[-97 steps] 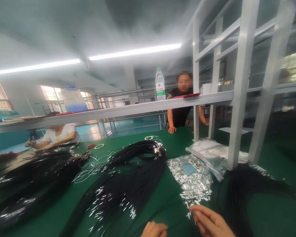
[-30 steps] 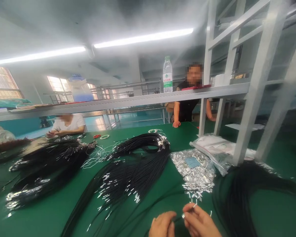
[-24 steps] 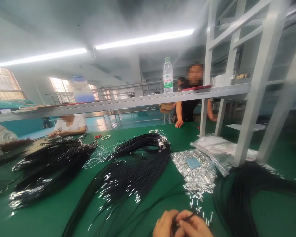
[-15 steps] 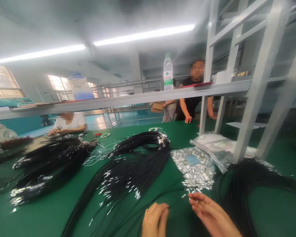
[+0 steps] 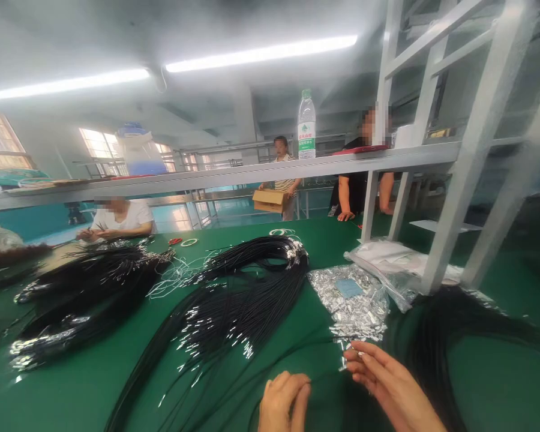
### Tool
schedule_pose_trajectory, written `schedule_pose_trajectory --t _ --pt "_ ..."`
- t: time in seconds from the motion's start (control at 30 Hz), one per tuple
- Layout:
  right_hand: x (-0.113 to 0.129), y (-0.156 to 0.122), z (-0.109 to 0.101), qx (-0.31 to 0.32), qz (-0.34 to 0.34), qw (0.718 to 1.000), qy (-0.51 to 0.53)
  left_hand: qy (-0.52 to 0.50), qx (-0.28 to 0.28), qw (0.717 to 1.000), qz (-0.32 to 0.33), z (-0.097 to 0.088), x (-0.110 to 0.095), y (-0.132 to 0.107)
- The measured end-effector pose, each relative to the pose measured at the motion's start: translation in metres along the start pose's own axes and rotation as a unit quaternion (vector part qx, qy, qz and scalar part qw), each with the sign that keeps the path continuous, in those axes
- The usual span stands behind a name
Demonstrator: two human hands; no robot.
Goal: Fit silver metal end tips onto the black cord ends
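My left hand (image 5: pixel 284 403) is at the bottom middle, thumb and fingers pinched together on a thin black cord whose end shows faintly at the fingertips. To its right, my right hand (image 5: pixel 382 381) has its fingers bent around small shiny metal pieces, partly hidden by the fingers. Just beyond that hand, a clear bag (image 5: pixel 364 309) of loose silvery metal pieces spills toward me. A large bundle of black cords (image 5: pixel 270 300) with silvery tips spreads out left of the bag. Another dark bundle (image 5: pixel 436 342) lies right of my right hand.
More black cords (image 5: pixel 94 300) are heaped at left on the green table (image 5: pixel 324 231). A grey shelf (image 5: pixel 234 174) crosses above, carrying a water bottle (image 5: pixel 306 129). White-grey posts (image 5: pixel 461 174) stand at right. Co-workers sit or stand beyond, one holding a cardboard box (image 5: pixel 270 200).
My right fingers have closed in somewhat around the metal pieces, while my left hand stays nearly still. The box-carrying person now shows more fully, and the co-worker at right has leaned rightward.
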State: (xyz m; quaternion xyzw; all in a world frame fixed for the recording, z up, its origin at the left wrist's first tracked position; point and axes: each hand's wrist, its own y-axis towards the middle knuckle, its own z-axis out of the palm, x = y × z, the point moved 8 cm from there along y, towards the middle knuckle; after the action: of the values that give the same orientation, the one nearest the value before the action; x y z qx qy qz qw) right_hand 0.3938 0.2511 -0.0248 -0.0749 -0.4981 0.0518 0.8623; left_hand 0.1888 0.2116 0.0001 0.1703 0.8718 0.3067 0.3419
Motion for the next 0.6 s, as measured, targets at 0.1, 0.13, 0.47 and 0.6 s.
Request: schedule_pose_trajectory --t 0.1,0.13,0.47,0.6 --pt "0.004 0.0 0.001 0.005 -0.022 0.997 -0.071 0.0 -0.003 1.0 -0.004 0.001 0.001 -0.001" --pt "0.004 -0.001 0.002 0.013 -0.026 0.995 -0.09 -0.001 0.001 1.0 -0.005 0.002 0.001 -0.001" --pt "-0.002 -0.004 0.016 0.071 -0.044 0.988 -0.128 0.002 0.029 1.0 -0.01 0.009 0.002 -0.004" --pt "0.004 -0.007 0.02 0.074 -0.052 0.983 -0.16 0.009 0.049 0.999 -0.015 0.011 0.002 -0.005"
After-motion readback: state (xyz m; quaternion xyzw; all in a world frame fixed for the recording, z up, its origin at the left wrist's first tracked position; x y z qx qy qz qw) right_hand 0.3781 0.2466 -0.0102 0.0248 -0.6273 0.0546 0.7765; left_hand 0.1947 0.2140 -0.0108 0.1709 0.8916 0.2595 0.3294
